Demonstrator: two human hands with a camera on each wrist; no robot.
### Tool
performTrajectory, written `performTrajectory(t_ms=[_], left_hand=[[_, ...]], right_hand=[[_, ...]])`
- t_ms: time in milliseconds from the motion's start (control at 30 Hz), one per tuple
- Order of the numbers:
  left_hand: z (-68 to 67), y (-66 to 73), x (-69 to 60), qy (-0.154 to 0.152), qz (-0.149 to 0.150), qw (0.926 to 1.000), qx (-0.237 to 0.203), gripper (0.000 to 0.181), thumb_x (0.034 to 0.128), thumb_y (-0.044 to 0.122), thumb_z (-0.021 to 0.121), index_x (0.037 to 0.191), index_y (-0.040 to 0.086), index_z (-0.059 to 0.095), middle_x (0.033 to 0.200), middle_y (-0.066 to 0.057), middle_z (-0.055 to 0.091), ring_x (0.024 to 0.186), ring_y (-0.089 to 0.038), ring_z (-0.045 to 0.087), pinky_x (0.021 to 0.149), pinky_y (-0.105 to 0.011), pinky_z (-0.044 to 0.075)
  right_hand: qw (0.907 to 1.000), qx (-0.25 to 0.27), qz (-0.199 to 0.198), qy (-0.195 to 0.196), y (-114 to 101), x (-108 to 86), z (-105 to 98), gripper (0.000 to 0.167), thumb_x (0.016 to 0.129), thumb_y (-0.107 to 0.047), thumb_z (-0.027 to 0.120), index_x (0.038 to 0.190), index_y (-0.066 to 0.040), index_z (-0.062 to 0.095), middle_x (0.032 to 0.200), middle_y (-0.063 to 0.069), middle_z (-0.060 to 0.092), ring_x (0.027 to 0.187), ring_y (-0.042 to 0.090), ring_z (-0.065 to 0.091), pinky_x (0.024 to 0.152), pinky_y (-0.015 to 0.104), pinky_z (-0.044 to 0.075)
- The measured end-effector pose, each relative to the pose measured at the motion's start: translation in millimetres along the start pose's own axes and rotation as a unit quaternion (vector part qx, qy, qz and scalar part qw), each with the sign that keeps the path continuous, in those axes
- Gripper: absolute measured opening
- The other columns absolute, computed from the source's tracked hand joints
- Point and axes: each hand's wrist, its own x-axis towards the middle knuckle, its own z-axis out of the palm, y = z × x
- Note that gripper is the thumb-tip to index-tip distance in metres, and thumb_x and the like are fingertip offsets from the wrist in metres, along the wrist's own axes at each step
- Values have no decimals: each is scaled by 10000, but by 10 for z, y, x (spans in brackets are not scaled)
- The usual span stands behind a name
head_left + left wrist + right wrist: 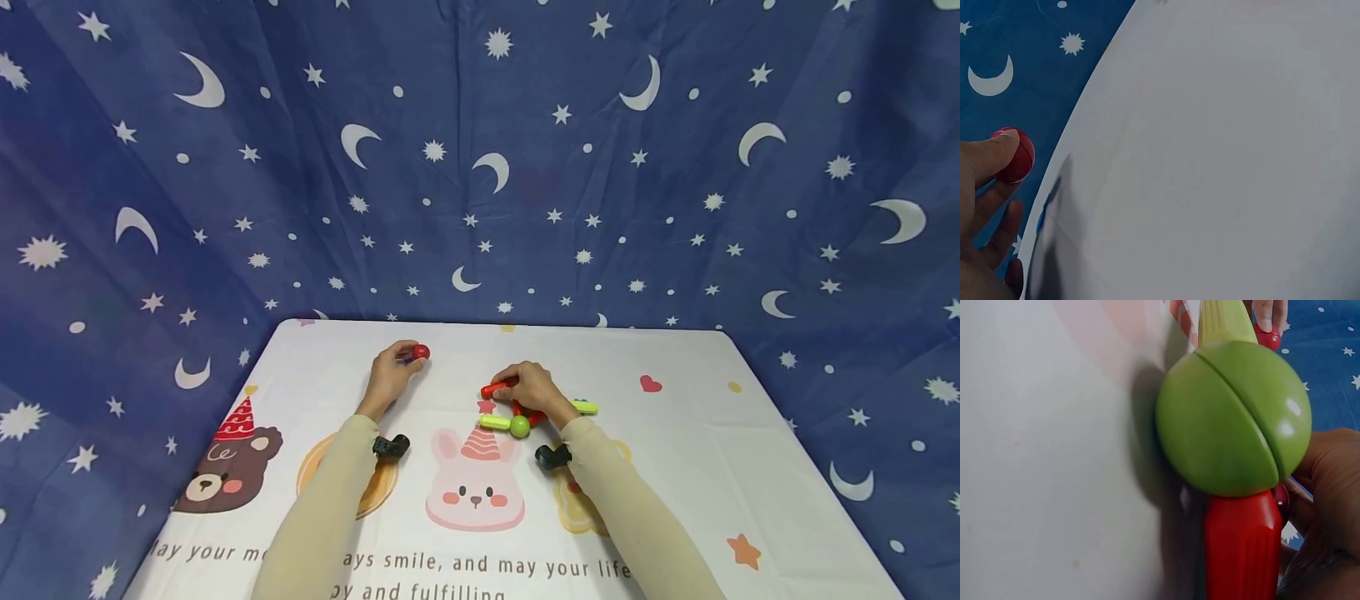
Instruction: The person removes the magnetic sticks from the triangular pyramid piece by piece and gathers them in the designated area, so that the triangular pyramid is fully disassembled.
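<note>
My left hand (pixel 388 377) pinches a red ball (pixel 421 352) above the far part of the table. In the left wrist view, the thumb presses on that ball (pixel 1017 156), which has a seam. A bit of blue shows under the fingers (pixel 405 360). My right hand (pixel 534 387) grips a red rod (pixel 493 389) of a toy build made of rods and balls. Nearest me in that build is a green ball (pixel 520 427), joined to a yellow-green rod (pixel 493 422) and a red rod (pixel 1244 550). The right palm and wrist hide part of the build.
Another yellow-green rod (pixel 585 407) sticks out beyond the right wrist. The white table cover (pixel 675 467) bears printed animals and lettering. A dark blue curtain (pixel 525 183) with moons and stars stands behind the table and at its sides.
</note>
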Motion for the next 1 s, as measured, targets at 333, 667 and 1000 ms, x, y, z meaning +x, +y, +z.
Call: performTrajectory(t_ms=[333,667,1000], left_hand=[[69,-27,63,182,-49,9986,490,398,882,245,741,1251,133,642,1245,-134,680,1259,-333,538,1118,-516,192],[105,-79,93,253,17,9969,739,432,878,264,747,1269,116,640,1226,-140,690,1219,-346,564,1072,-521,195],[106,-80,76,183,-72,9978,639,461,870,254,754,1281,98,614,1234,-155,682,1233,-340,555,1084,-514,184]], right_hand=[[10000,21,12,73,5,-1,10,199,808,-274,810,1005,-267,783,1145,49,710,1083,252,593,998,456,450],[9999,121,5,-10,-23,-20,21,202,822,-246,799,1023,-246,780,1127,39,709,1028,222,582,954,425,460],[9998,146,97,-37,-17,-45,21,204,822,-261,800,1024,-259,777,1138,35,701,1049,225,575,975,435,456]])
